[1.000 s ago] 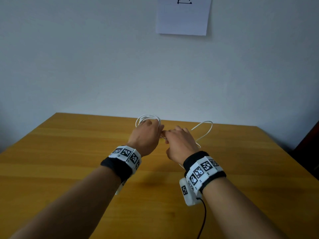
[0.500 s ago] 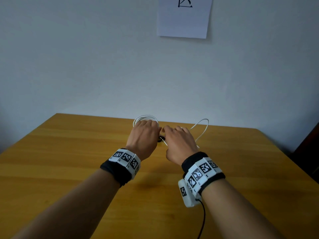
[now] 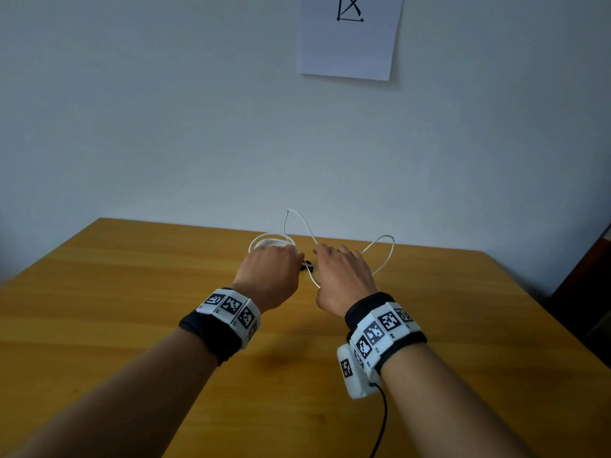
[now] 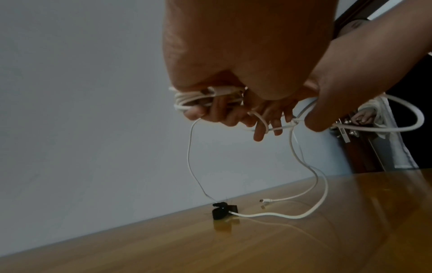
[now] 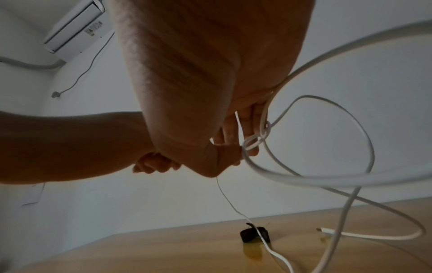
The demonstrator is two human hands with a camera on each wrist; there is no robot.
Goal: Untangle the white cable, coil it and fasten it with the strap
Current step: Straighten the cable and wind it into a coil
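Observation:
Both hands are raised above the wooden table [image 3: 132, 292]. My left hand [image 3: 271, 269] grips a bundle of white cable [image 4: 187, 99] loops in its curled fingers. My right hand [image 3: 344, 276] pinches the white cable [image 3: 386, 256] at a small knot [image 4: 295, 121], with loose loops arching to its right and up between the hands. From the hands the cable [image 5: 346, 177] hangs down to the table, where its plug end [image 4: 265, 200] lies. A small black strap [image 4: 222, 212] sits on the tabletop around the cable, also seen as the strap [image 5: 253, 234] and the strap [image 3: 305, 265] between the hands.
A white wall stands just behind the table's far edge, with a sheet of paper [image 3: 347, 34] taped on it. Dark furniture [image 3: 582, 285] stands off the right edge. An air conditioner [image 5: 74, 27] hangs high on the wall.
The hands have drawn slightly apart and a new cable loop has risen between them. The black strap now shows on the table between the hands.

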